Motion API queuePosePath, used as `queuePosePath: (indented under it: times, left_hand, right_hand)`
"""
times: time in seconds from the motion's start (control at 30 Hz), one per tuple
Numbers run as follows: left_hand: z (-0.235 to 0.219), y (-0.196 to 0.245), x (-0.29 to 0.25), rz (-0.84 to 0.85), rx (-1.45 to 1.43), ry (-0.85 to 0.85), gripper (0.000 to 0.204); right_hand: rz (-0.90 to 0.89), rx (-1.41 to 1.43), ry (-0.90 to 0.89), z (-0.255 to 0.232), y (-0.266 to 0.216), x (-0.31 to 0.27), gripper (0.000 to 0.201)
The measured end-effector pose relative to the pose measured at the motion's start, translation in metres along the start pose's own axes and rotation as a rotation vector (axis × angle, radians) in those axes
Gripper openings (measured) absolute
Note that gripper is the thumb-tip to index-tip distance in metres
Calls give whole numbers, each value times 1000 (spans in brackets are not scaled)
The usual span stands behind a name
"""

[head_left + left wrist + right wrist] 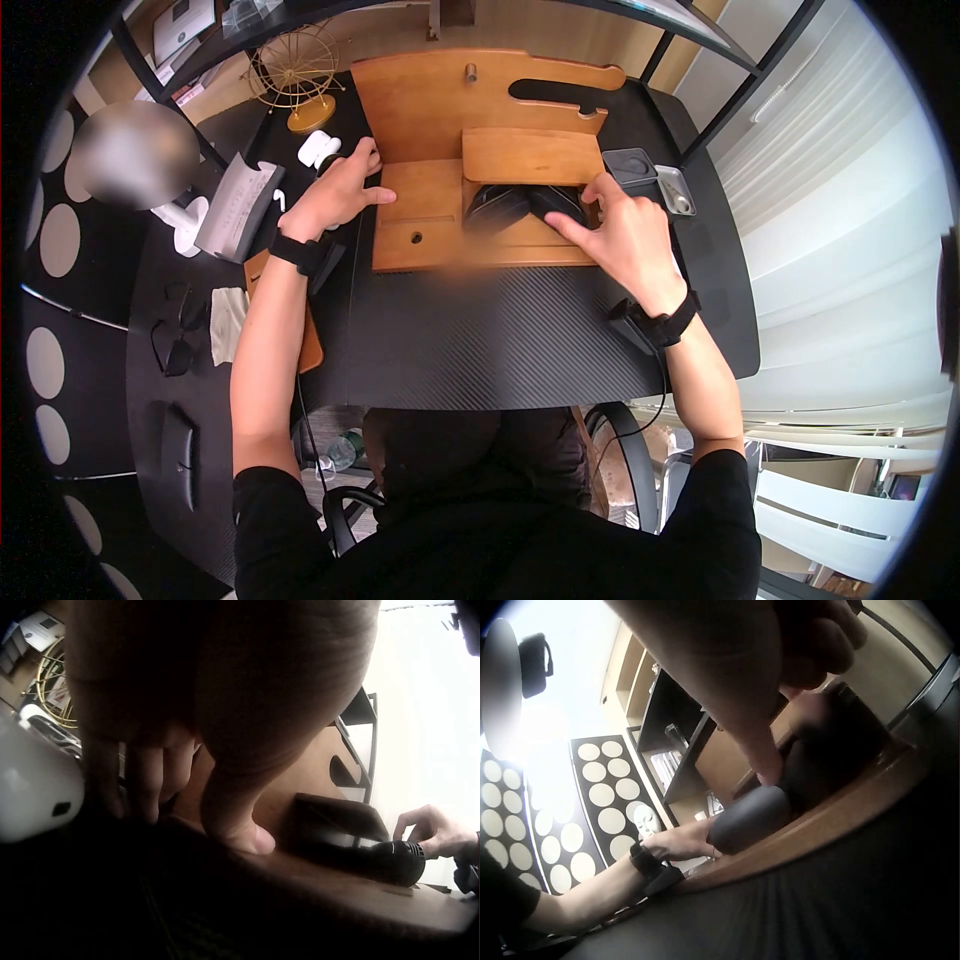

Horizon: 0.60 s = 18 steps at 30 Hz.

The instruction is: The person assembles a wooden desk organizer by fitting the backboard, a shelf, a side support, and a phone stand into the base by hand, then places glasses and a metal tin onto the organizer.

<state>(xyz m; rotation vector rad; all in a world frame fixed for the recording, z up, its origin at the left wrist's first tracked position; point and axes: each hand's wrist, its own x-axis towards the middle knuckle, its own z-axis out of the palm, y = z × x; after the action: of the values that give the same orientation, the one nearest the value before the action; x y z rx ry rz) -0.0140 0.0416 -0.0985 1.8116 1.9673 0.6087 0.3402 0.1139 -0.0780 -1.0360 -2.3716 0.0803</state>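
Where the black desk runs left of the wooden stand: sunglasses and a grey cloth lie well apart from the stand; a gold wheel stands near its back left corner; a white case lies just beside its left edge.
Left hand: at the stand's left edge; the thumb lies over the base, the fingers bend down outside it, so the hand spans that edge in a partly closed hold; how firmly it presses cannot be told; its part looks like bracing.
Shelf: raised over the right half of the stand's base.
Black item: in the gap beneath the shelf; shadow and blur hide exactly what it is.
Right hand: at the stand's right side; the thumb reaches forward on the black item and the fingers curl beyond, a narrow pinch as far as it shows; the step in hand seems to be handling this item at the gap; whether inward or outward cannot be told; the next move seems to call for a low, level path clear of the shelf's edge, the stand held steady.
Dark tray and silver tray: just right of the stand.
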Motion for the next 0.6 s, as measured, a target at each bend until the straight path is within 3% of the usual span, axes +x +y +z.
queuePosePath:
  times: [0.13, 0.2, 0.27, 0.33, 0.47, 0.6]
  left_hand:
    - [0, -2, 2, 17, -25, -6, 65]
    - [2, -2, 2, -14, -68, 6, 65]
    - [1, 1, 2, -18, -89, -10, 67]
    - [-1, 2, 4, -37, -39, -10, 73]
    - [1, -3, 5, 146, -49, 12, 81]
    - [-25, 18, -21, -10, 109, 157, 64]
  right_hand:
    - [15, 212, -36, -2, 3, 0, 39]
    - [24, 531, -249, 5, 5, -7, 44]
    - [14, 626, -279, 9, -1, -14, 47]
    - [0, 772, -460, 9, -8, -19, 50]
    - [-48, 713, -578, 16, -12, -24, 52]
    - [-21, 722, -637, 17, -11, -27, 51]
